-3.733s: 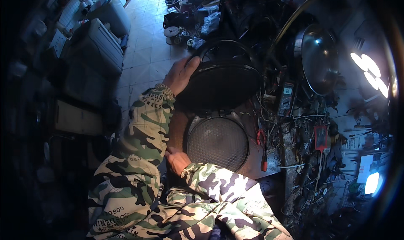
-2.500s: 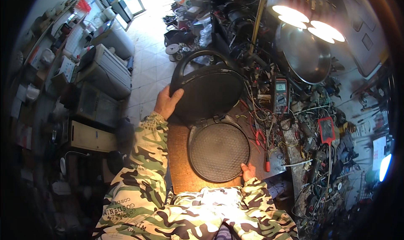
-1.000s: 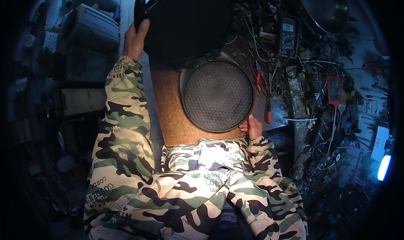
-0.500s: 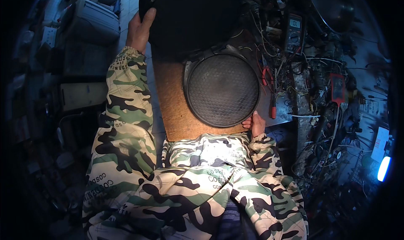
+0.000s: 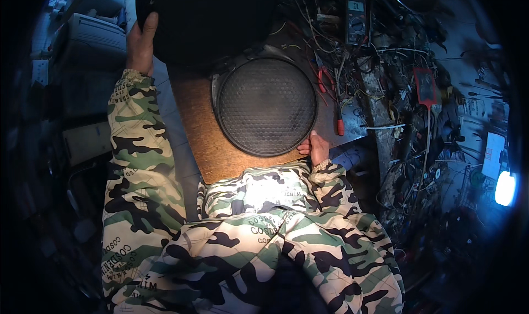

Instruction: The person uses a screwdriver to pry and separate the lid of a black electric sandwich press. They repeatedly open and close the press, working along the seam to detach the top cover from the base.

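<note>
A round black mesh speaker grille (image 5: 266,106) lies flat on a brown wooden board (image 5: 199,132) in front of me. My right hand (image 5: 314,149) grips its near right rim. My left hand (image 5: 141,45), arm stretched out in a camouflage sleeve, holds the left edge of a large round black cover (image 5: 209,16) at the top of the view, raised beyond the grille. Most of that cover is dark and its far side runs out of view.
To the right lies a cluttered bench with tangled wires (image 5: 386,55), a multimeter (image 5: 356,17), red-handled pliers (image 5: 325,80), a red-handled screwdriver (image 5: 339,118) and a red tool (image 5: 426,87). Grey appliance boxes (image 5: 93,36) stand at the left. A bright lamp (image 5: 504,188) glows far right.
The view has tilted down, so the grille and board sit lower and nearer. My left hand keeps the black cover, now higher at the top edge; my right hand stays on the grille's rim.
</note>
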Demonstrator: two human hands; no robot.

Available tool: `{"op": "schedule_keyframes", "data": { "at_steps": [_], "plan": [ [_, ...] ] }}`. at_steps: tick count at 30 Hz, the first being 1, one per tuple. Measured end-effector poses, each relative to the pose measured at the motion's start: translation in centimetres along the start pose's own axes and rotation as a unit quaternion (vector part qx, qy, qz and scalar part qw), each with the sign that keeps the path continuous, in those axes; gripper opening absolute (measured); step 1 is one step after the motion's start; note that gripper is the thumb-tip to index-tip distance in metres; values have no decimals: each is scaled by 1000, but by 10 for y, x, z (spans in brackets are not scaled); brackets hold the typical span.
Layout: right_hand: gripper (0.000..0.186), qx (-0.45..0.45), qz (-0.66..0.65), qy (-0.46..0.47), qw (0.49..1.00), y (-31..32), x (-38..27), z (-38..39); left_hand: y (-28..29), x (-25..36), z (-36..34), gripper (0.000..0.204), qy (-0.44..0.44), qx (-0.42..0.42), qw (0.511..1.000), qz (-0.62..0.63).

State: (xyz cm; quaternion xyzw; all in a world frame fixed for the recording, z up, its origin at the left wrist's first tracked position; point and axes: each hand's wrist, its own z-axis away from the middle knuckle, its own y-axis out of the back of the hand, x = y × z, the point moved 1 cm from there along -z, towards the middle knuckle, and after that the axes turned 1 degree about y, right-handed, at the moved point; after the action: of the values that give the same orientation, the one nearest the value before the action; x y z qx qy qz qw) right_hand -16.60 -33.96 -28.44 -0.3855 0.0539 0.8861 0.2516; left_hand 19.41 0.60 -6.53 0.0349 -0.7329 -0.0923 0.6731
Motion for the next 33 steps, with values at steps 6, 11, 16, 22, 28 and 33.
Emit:
{"op": "schedule_keyframes", "data": {
  "at_steps": [6,11,16,22,28,33],
  "plan": [
    [32,98,180,135,969,-9,-11,16,20,-10,-3,68,28,-6,997,-69],
    [17,-54,386,484,784,-115,-90,58,4,1,-2,63,-15,-6,998,-58],
    [27,-174,624,628,431,-252,-73,32,-1,-14,-10,61,-116,16,990,-77],
    [39,-165,748,551,331,-319,-5,-39,-8,-12,-2,59,-22,11,998,-56],
    [37,-157,701,570,399,-322,5,-51,-4,-13,3,58,-14,7,999,-46],
    [34,-248,723,514,389,-321,-14,-41,-6,-11,2,61,-10,5,998,-55]
  ]
}}
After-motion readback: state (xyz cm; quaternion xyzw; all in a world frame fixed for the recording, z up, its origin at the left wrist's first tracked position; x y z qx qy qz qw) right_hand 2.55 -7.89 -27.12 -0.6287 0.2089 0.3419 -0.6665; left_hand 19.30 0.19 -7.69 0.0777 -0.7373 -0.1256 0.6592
